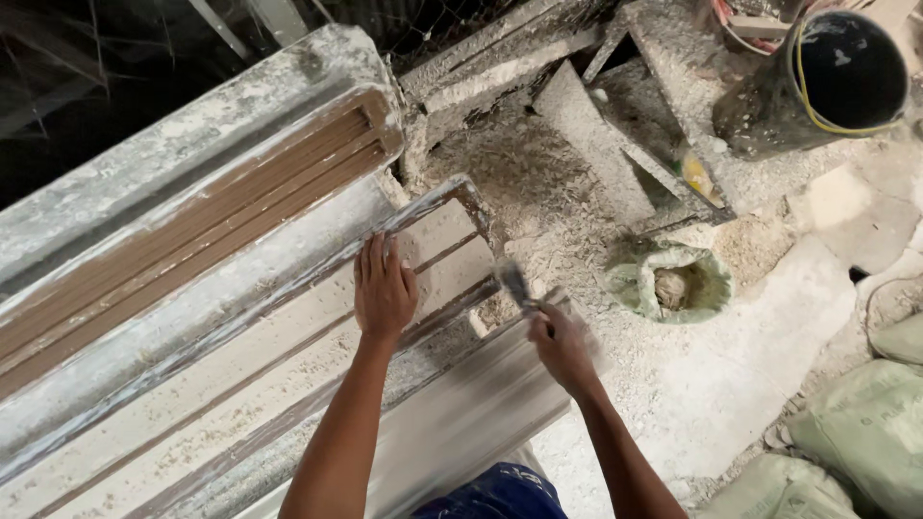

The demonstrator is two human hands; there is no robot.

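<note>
Fingers [377, 258] of my left hand [385, 288] lie flat on the long white plaster moulding [240, 375], while my right hand [560, 344] grips a blurred dark-bladed scraper [512, 282].

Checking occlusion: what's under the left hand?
The left hand lies flat on a pale, dust-coated moulded strip with brown grooves. The patch beneath the palm is covered, so its surface cannot be seen.

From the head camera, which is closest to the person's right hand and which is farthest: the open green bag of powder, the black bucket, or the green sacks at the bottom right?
From the right hand, which grips a blurred scraper-like tool:
1. Open green bag, just to its right on the floor.
2. Green sacks, lower right corner.
3. Black bucket, top right, farthest.
</note>
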